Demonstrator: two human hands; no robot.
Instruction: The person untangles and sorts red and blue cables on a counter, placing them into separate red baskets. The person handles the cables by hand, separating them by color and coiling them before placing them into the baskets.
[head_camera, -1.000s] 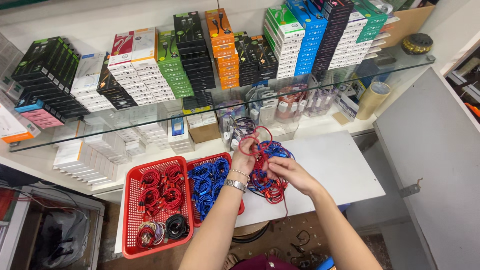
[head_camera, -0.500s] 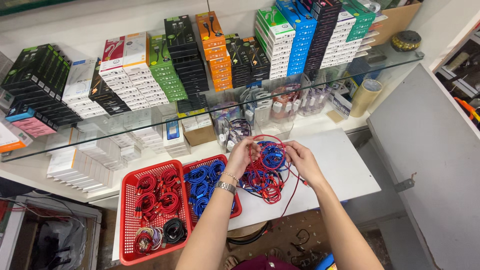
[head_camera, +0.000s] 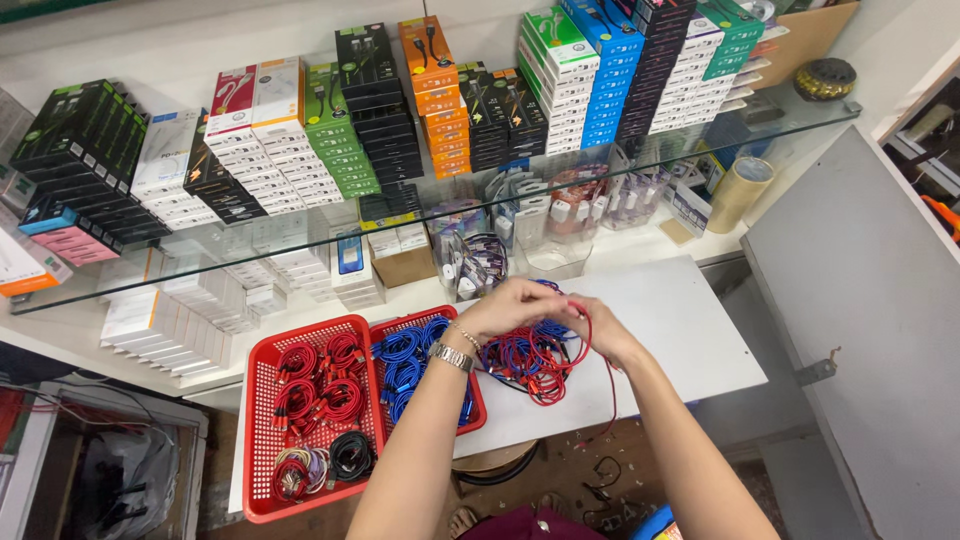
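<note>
Two hands meet above the white table (head_camera: 690, 330): the left hand (head_camera: 515, 308) and the right hand (head_camera: 598, 335) both close their fingers on a red cable (head_camera: 580, 345), over a red-and-blue cable pile (head_camera: 525, 358) just right of the red baskets (head_camera: 262, 420).

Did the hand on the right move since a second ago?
Yes. The right hand has moved left, toward the red basket, and now meets the left hand over the red and blue cables.

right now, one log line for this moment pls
left hand: on red cable | right hand: same cable | tangled red and blue cables: on white table | red baskets: coiled cables
</note>
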